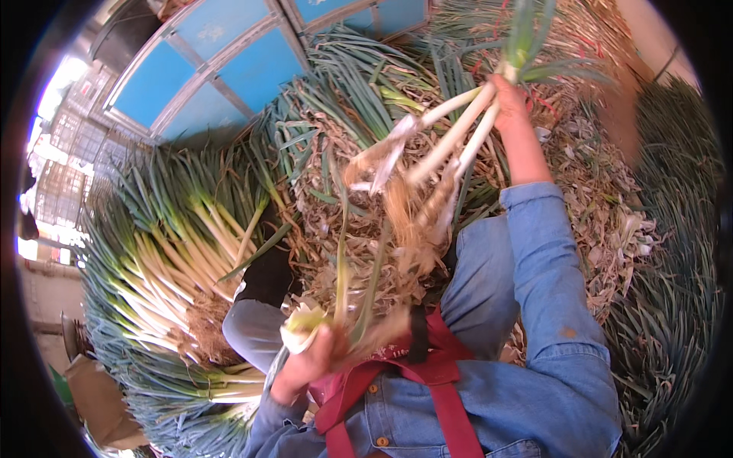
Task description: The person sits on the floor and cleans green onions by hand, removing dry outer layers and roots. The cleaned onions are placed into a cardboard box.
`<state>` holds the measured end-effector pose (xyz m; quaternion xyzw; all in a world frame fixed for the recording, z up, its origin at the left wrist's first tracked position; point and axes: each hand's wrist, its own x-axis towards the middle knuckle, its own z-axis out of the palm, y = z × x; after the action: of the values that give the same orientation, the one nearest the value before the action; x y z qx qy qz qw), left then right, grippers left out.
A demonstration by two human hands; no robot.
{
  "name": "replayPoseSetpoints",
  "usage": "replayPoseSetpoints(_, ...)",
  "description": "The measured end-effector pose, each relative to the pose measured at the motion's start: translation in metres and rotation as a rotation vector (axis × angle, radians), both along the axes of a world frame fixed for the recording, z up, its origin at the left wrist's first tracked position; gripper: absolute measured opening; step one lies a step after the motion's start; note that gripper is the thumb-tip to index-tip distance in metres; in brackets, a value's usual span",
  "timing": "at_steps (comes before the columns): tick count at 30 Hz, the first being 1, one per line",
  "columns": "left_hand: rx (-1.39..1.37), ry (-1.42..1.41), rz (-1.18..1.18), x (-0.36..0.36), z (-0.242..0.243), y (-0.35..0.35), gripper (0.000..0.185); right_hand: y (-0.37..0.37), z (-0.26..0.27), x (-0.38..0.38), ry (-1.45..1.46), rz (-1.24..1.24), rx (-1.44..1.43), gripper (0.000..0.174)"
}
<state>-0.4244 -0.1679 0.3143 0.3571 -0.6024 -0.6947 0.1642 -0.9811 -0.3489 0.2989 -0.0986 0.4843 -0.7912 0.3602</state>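
Note:
My right hand point(511, 106) is raised at the upper right, gripping several large green onions point(458, 134) around the base of their green leaves. Their pale stalks slant down towards me, ending in brown roots point(401, 200) blurred by motion, with loose papery skin hanging from them. Low in front of my apron point(401, 366), my left hand point(312, 358) holds a bunch of stripped outer leaves point(306, 323), pale at the end by the thumb. Long limp leaf strips rise beside that hand. A heap of dry peelings point(343, 252) lies between my knees.
Green onions with white stalks point(166, 263) are piled at my left. More leafy bundles point(355, 86) lie ahead, before a blue panelled door point(229, 68). Another green mass point(676, 257) runs along the right. A cardboard piece point(103, 401) stands at lower left.

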Motion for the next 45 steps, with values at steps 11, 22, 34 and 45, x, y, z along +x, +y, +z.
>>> replayPoseSetpoints(11,-1.188,-0.796,-0.155,-0.111,0.085,-0.117,0.045,0.045,0.002,-0.006,-0.052,0.050,-0.108,0.017)
replayPoseSetpoints(22,-0.699,-0.086,-0.404,-0.244,0.059,-0.179,0.053,0.044,0.028,0.046,0.105,0.321,-0.130,0.036)
replayPoseSetpoints(34,-0.568,-0.828,-1.169,-0.042,-0.055,-0.071,0.030,0.048,0.018,-0.016,0.064,0.069,-0.037,0.025)
replayPoseSetpoints(45,-0.610,0.168,-0.028,-0.260,-0.039,-0.119,0.066,0.024,0.012,0.055,-0.060,0.036,-0.025,0.016)
